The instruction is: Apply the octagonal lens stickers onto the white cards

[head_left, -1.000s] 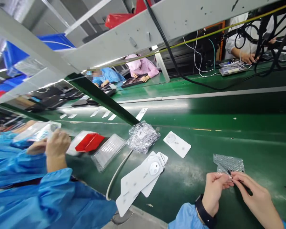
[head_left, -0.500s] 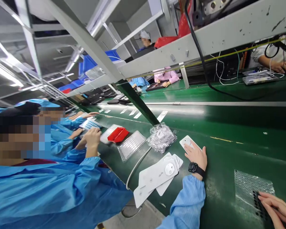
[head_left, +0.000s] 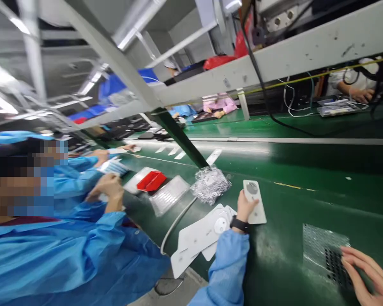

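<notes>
My left hand grips a white phone back cover with a round camera ring near its top. The cover stands out over the green bench, thumb across its face. Below and left lies an overlapping stack of similar white covers, some with a round camera area. On the right, my right hand has its thumb and fingertips pinched together at the upper edge of a sheet of black dots. That sheet overlaps a piece of bubble wrap. Whatever sits between those fingertips is too small to make out.
Crumpled clear wrap lies by a dark green post. Further left are a clear plastic tray and a red bin. A co-worker in a blue smock sits close on my left. A metal beam crosses overhead.
My left hand has gone from lying flat over the white phone back cover to gripping it by its left side, turning it more upright. My right hand stays by the black dots. The view has shifted slightly.
</notes>
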The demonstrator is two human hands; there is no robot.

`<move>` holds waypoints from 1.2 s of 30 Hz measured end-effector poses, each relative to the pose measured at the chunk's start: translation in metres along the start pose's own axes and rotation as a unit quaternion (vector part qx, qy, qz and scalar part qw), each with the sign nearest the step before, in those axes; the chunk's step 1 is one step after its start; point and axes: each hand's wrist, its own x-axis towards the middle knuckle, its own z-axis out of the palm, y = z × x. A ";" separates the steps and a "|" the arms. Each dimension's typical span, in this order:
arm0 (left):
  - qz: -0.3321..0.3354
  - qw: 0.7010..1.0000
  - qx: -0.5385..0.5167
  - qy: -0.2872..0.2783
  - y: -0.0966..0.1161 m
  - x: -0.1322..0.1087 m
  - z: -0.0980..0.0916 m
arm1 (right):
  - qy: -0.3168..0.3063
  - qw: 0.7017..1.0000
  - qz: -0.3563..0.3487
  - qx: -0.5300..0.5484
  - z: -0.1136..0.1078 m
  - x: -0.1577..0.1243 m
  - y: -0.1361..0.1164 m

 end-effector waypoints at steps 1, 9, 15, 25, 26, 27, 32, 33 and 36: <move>-0.002 1.000 -0.023 -0.018 0.000 -0.008 -0.004 | -0.025 1.000 0.002 -0.002 -0.005 0.003 -0.007; 0.000 0.965 -0.138 -0.221 0.021 -0.116 -0.002 | -0.078 0.993 0.022 0.091 -0.022 0.038 -0.101; 0.022 0.917 -0.182 -0.353 0.036 -0.158 0.018 | -0.064 0.994 -0.018 0.087 -0.015 0.051 -0.130; 0.111 0.926 -0.178 -0.315 0.045 -0.171 0.023 | -0.019 0.997 -0.065 0.038 -0.018 0.052 -0.132; 0.114 0.924 -0.179 -0.317 0.045 -0.171 0.022 | -0.016 0.996 -0.077 0.033 -0.018 0.052 -0.132; 0.108 0.923 -0.181 -0.322 0.046 -0.170 0.022 | -0.013 0.995 -0.090 0.027 -0.018 0.051 -0.131; 0.053 0.919 -0.204 -0.332 0.051 -0.169 0.017 | 0.011 0.982 -0.181 -0.051 -0.018 0.043 -0.123; 0.049 0.918 -0.209 -0.332 0.051 -0.170 0.016 | 0.014 0.977 -0.198 -0.074 -0.018 0.041 -0.121; 0.041 0.918 -0.225 -0.325 0.049 -0.172 0.014 | 0.003 0.960 -0.250 -0.128 -0.018 0.034 -0.117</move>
